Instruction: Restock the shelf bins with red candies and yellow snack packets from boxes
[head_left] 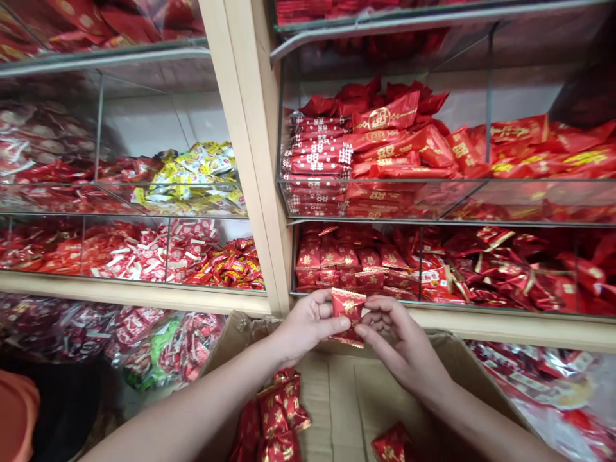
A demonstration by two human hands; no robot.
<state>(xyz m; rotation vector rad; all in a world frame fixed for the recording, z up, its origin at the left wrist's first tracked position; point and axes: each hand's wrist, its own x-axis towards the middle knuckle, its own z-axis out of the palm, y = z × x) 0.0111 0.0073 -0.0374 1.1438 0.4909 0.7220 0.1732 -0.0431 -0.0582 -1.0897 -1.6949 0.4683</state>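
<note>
A small red candy packet (pixel 349 307) with gold lettering and crimped ends is held up above an open cardboard box. My left hand (pixel 312 324) pinches it from the left, thumb across its front. On the other side, my right hand (pixel 397 340) has its thumb and fingertips closed at the packet's right edge. Inside the box, several red packets (pixel 279 414) with gold print lie heaped under my left forearm. Another red packet (pixel 392 444) rests on the bottom near my right forearm. Similar gold-printed packets (pixel 332 256) fill the shelf bin just behind my hands.
The cardboard box (pixel 344 398) stands below the shelves. A wooden post (pixel 260 154) divides clear-fronted bins of red packets (pixel 399 138) from bins with yellow-and-white packets (pixel 192 176). Bagged sweets (pixel 158 343) lie under the left shelf, more bags (pixel 553 378) at right. An orange object (pixel 17 414) is at lower left.
</note>
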